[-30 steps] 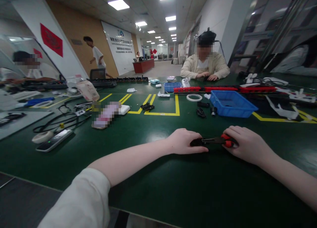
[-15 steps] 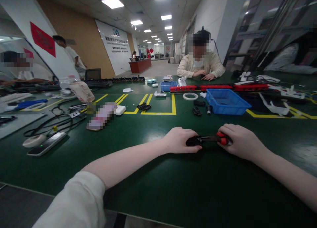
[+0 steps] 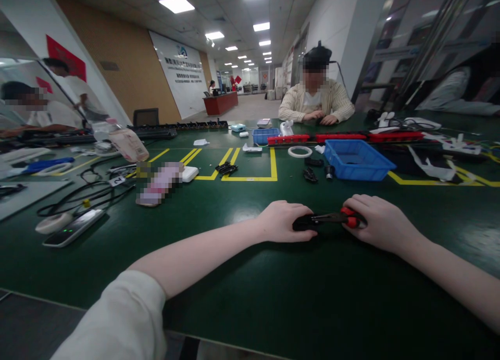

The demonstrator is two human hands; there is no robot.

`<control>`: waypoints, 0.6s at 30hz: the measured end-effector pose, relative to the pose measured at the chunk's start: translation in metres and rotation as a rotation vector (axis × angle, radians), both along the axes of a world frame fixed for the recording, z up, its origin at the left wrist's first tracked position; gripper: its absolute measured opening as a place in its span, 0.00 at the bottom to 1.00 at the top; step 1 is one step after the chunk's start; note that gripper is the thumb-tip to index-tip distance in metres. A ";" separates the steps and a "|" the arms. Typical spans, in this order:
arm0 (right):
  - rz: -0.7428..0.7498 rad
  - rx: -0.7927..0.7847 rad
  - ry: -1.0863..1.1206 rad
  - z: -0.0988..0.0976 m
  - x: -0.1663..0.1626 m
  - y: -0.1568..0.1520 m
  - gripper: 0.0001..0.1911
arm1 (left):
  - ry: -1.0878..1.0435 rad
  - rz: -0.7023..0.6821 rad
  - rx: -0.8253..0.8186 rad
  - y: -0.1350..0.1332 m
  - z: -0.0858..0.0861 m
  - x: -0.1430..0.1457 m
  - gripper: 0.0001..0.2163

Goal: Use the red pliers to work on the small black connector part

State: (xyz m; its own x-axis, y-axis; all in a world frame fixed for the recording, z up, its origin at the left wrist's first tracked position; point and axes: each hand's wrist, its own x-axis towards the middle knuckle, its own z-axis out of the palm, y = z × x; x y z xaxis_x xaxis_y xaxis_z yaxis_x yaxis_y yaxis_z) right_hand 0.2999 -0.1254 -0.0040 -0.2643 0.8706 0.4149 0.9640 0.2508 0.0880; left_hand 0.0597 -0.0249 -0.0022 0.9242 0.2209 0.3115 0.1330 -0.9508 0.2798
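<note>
Pliers (image 3: pixel 332 218) with glossy red grips and a slim dark metal nose lie flat between both hands, low over the table (image 3: pixel 273 297). The right hand (image 3: pixel 380 222) curls around the red grips, fingers closed over them. The left hand (image 3: pixel 283 222) is cupped knuckles-up over a small black part (image 3: pixel 302 223), gripping it where the pliers' nose meets it; the part's exact shape is hidden under the fingers. The table is a smooth, dark green mat with a dull sheen. Beyond the right hand stands a blue bin (image 3: pixel 357 159), rectangular, of hard plastic. Just left of it lie little black pieces (image 3: pixel 310 175), and farther off a flat white ring (image 3: pixel 300 151). Yellow tape lines (image 3: pixel 273 167) form squared outlines beyond the left hand. Far to the left of that hand rests a slim phone (image 3: pixel 74 227).
</note>
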 end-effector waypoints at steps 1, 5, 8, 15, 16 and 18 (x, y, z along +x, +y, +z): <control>-0.001 -0.001 0.000 -0.001 0.001 0.000 0.07 | 0.006 0.001 -0.007 0.000 0.000 0.000 0.17; -0.004 0.091 0.006 -0.007 0.008 0.002 0.13 | 0.030 -0.011 -0.026 0.001 0.000 0.000 0.17; 0.030 0.118 0.009 -0.011 0.013 0.007 0.12 | 0.021 -0.026 -0.038 0.003 -0.001 0.000 0.16; 0.040 0.122 -0.036 -0.009 0.012 0.006 0.08 | 0.004 -0.054 -0.081 0.004 -0.001 0.000 0.16; 0.029 0.113 -0.032 -0.008 0.011 0.006 0.08 | 0.002 -0.054 -0.075 0.004 -0.001 0.000 0.16; 0.014 0.094 -0.010 -0.008 0.010 0.005 0.10 | 0.001 -0.041 -0.060 0.003 -0.001 0.001 0.17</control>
